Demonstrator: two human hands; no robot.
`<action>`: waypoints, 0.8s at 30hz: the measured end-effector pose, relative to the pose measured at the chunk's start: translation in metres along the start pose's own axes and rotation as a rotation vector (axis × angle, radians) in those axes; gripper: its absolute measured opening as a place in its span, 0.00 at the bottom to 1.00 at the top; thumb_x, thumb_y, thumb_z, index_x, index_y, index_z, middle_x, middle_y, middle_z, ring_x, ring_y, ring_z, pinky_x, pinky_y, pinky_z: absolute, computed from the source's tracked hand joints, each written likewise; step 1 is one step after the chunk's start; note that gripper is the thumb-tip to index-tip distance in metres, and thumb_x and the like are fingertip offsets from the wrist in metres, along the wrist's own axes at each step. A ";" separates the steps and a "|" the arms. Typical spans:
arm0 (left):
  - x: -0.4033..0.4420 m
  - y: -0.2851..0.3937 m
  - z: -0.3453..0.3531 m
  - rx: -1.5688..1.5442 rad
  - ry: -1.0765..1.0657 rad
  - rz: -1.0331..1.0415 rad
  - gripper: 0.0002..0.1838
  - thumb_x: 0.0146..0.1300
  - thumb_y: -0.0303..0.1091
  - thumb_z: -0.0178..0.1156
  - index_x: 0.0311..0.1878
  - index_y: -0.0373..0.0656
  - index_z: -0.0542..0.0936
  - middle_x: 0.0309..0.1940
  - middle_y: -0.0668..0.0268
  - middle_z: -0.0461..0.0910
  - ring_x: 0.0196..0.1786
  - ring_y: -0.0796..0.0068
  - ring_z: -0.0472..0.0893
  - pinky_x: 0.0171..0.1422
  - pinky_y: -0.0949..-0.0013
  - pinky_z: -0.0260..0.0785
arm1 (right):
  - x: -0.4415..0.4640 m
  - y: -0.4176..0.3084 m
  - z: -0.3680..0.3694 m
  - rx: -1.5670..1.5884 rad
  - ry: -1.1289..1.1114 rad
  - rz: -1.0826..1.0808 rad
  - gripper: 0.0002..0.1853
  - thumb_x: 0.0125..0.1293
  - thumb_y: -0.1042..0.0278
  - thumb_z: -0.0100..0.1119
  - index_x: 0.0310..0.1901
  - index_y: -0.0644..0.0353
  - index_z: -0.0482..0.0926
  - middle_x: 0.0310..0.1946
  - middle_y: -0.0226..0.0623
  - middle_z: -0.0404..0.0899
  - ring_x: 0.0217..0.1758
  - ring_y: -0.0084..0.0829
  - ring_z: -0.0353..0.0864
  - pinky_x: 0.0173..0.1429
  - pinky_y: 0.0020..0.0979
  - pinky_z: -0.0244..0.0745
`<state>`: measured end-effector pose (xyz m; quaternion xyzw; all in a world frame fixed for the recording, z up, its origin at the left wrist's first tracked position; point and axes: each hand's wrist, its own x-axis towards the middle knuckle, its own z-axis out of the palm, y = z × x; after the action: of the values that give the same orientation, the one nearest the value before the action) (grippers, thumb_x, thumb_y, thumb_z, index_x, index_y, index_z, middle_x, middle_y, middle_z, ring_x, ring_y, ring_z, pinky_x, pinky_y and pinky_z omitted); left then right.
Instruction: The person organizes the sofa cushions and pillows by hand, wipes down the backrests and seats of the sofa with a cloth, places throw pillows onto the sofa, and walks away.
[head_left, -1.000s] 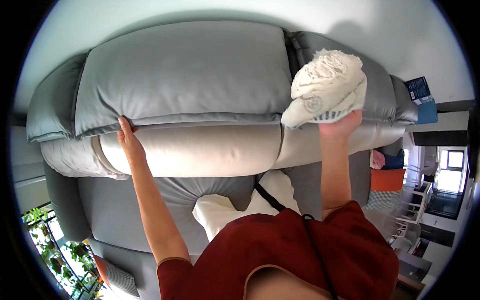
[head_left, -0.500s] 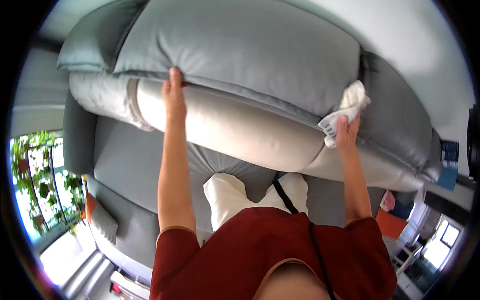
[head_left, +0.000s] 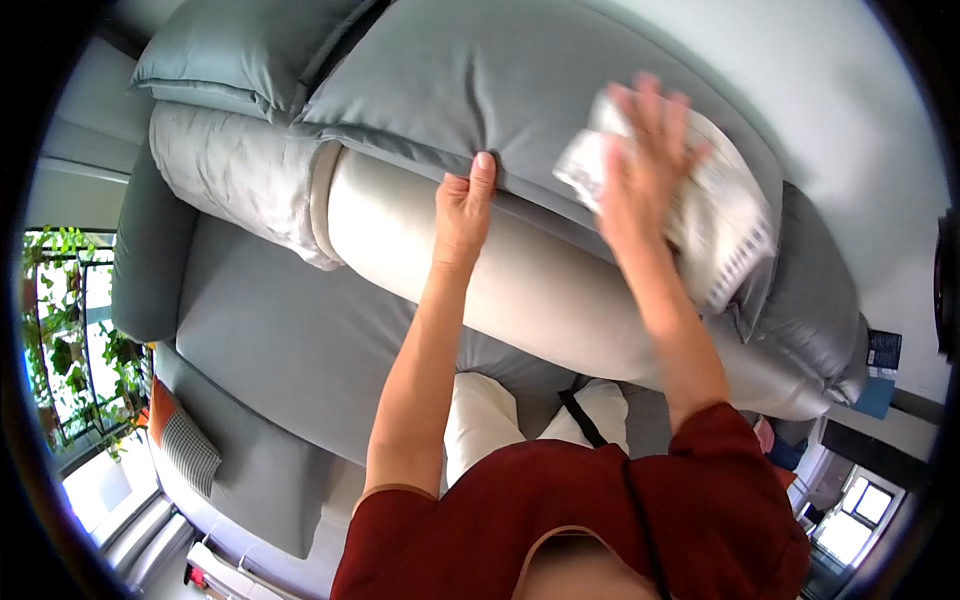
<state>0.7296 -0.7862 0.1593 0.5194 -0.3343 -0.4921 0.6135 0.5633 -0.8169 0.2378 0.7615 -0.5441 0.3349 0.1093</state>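
My left hand (head_left: 465, 205) pinches the lower edge of a large grey sofa back cushion (head_left: 400, 75), thumb on top and creases running up from the grip. My right hand (head_left: 645, 165), slightly blurred, lies with spread fingers over a white cloth (head_left: 735, 215) with a dark striped border. The cloth is unfolded against the right part of this cushion. Just below the cushion runs a long beige, smooth-covered roll (head_left: 400, 215) of the sofa's backrest.
A smaller grey cushion (head_left: 235, 60) sits at the upper left, another grey cushion (head_left: 815, 280) at the right. The grey seat (head_left: 270, 310) spreads below, with a checked pillow (head_left: 190, 450) farther left. Plants (head_left: 75, 330) hang by the window.
The bunched cloth has been spread open, and my right hand has gone from gripping it to lying flat on it, farther up. My left hand has shifted right along the cushion's edge.
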 end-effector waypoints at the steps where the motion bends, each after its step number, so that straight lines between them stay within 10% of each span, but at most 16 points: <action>1: 0.002 0.000 -0.002 0.010 -0.050 -0.004 0.22 0.59 0.52 0.54 0.19 0.42 0.71 0.17 0.76 0.68 0.24 0.85 0.63 0.29 0.79 0.56 | 0.013 -0.025 0.018 0.033 -0.026 -0.048 0.20 0.65 0.52 0.37 0.55 0.45 0.69 0.63 0.31 0.57 0.69 0.41 0.46 0.64 0.59 0.18; 7: 0.008 -0.051 -0.015 0.340 -0.002 0.446 0.18 0.54 0.40 0.60 0.40 0.35 0.73 0.33 0.65 0.75 0.38 0.73 0.71 0.45 0.73 0.65 | 0.075 -0.157 0.111 0.676 0.203 -0.096 0.18 0.65 0.55 0.40 0.42 0.57 0.76 0.40 0.34 0.78 0.52 0.38 0.69 0.68 0.53 0.27; 10: -0.007 0.004 -0.005 0.028 -0.147 0.217 0.17 0.59 0.44 0.55 0.34 0.36 0.73 0.29 0.67 0.73 0.34 0.77 0.68 0.42 0.75 0.62 | 0.090 -0.145 0.076 1.028 -0.003 -0.005 0.15 0.64 0.58 0.41 0.31 0.57 0.76 0.30 0.38 0.79 0.42 0.38 0.75 0.65 0.50 0.46; 11: -0.003 0.006 -0.006 0.044 -0.152 0.230 0.17 0.59 0.44 0.55 0.34 0.36 0.73 0.29 0.67 0.73 0.34 0.77 0.68 0.42 0.75 0.62 | 0.089 -0.126 0.059 0.902 0.156 -0.031 0.15 0.64 0.58 0.42 0.30 0.56 0.76 0.27 0.36 0.78 0.34 0.39 0.76 0.53 0.44 0.62; 14: 0.003 0.011 -0.009 0.103 -0.195 -0.081 0.24 0.63 0.53 0.47 0.19 0.44 0.69 0.21 0.74 0.67 0.29 0.83 0.63 0.36 0.76 0.56 | 0.064 -0.023 -0.022 0.484 0.185 -0.034 0.09 0.58 0.69 0.49 0.39 0.51 0.77 0.32 0.35 0.78 0.28 0.36 0.74 0.39 0.37 0.68; 19: -0.002 0.014 -0.004 0.153 -0.106 -0.054 0.25 0.62 0.54 0.48 0.20 0.42 0.71 0.21 0.74 0.68 0.28 0.84 0.63 0.35 0.78 0.56 | -0.020 0.127 -0.093 -0.202 0.100 0.227 0.22 0.65 0.57 0.38 0.59 0.55 0.64 0.56 0.44 0.64 0.59 0.41 0.59 0.64 0.42 0.46; 24: -0.006 0.015 0.001 0.106 -0.035 -0.060 0.25 0.60 0.55 0.50 0.23 0.40 0.72 0.22 0.74 0.69 0.29 0.84 0.64 0.35 0.80 0.58 | -0.028 0.125 -0.060 -0.149 0.181 0.345 0.23 0.66 0.55 0.36 0.58 0.57 0.65 0.60 0.44 0.60 0.66 0.45 0.53 0.67 0.44 0.44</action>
<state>0.7307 -0.7814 0.1751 0.5523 -0.3548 -0.5009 0.5641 0.4215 -0.8122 0.2406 0.6136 -0.6777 0.3745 0.1548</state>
